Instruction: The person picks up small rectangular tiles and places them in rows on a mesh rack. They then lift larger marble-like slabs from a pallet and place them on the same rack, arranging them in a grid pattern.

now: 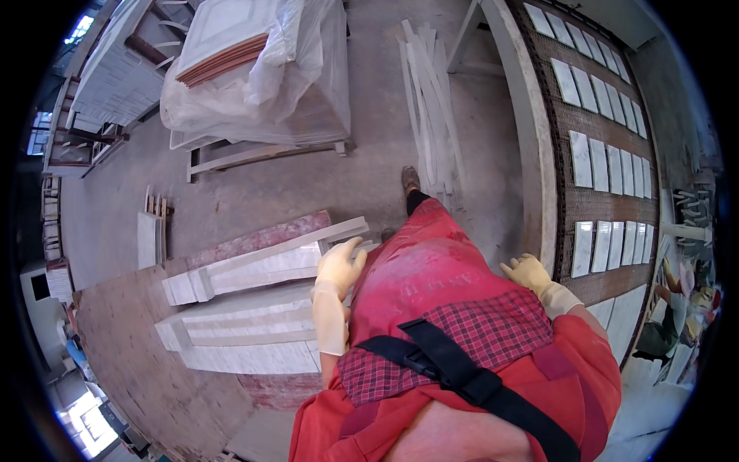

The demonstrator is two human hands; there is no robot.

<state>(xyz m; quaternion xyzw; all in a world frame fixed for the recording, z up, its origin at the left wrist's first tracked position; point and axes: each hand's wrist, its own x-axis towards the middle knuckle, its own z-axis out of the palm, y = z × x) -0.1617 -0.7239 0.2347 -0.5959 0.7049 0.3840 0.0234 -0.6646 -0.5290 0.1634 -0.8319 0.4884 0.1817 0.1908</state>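
Note:
My left hand (pixel 339 268), in a cream rubber glove, hangs with its fingers apart beside the right-hand ends of the stacked white stone strips (pixel 262 267). It holds nothing; whether it touches the stack I cannot tell. A second stack of white stone strips (pixel 250 327) lies closer to me. At my right side, my right hand (pixel 528 272) wears a matching glove, its fingers spread and no object in them. It is nearest the pale side rail (pixel 540 177) of a long rack, whose brown mesh bed (pixel 568 204) carries rows of white marble tiles (pixel 581 158).
Ahead stands a plastic-wrapped stack (pixel 258 100) on a wooden frame (pixel 265 158). Long pale strips (pixel 431 100) lie on the floor near my shoe (pixel 410 179). Upright slabs (pixel 149 239) stand at the left, beyond a brown board (pixel 131 323). More stacked stone (pixel 123 81) is at the far left.

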